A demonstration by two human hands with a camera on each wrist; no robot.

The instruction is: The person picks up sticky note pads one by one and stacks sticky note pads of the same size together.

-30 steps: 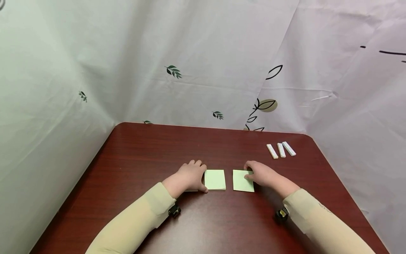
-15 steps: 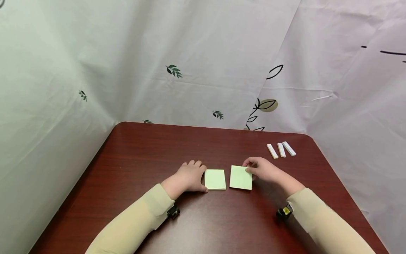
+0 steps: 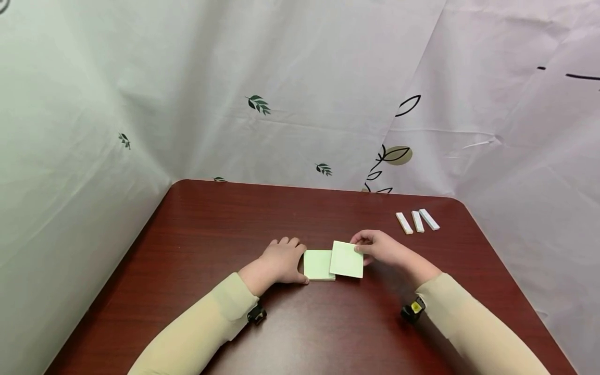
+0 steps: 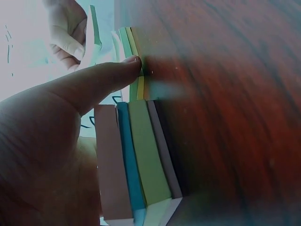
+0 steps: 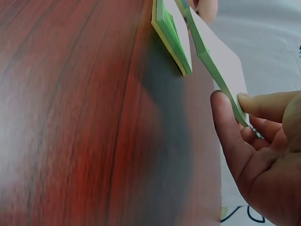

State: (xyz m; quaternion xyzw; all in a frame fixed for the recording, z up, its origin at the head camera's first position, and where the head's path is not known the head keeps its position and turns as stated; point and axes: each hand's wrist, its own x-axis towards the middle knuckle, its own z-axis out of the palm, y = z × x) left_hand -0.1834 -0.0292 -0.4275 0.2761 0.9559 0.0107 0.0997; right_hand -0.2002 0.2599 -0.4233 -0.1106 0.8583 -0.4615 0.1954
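My right hand (image 3: 382, 247) pinches a pale green sticky note pad (image 3: 346, 259) by its right side, thumb on top and fingers beneath. In the right wrist view the pad (image 5: 218, 59) is raised and tilted above the table. Its left edge overlaps a low stack of sticky note pads (image 3: 316, 264), pale green on top and yellow below. My left hand (image 3: 281, 261) spans that stack's left end, thumb at the near edge and index finger at the far corner. Under the left palm, the left wrist view shows another stack of coloured pads (image 4: 141, 155), mostly hidden from the head view.
Three small white bars (image 3: 417, 221) lie at the back right of the dark red table (image 3: 262, 208). A white curtain (image 3: 290, 130) with leaf prints hangs around the table's back and sides.
The right hand has lifted the green sticky note pad off the table and carried it left until it overlaps the low stack. The left hand has stayed in place.
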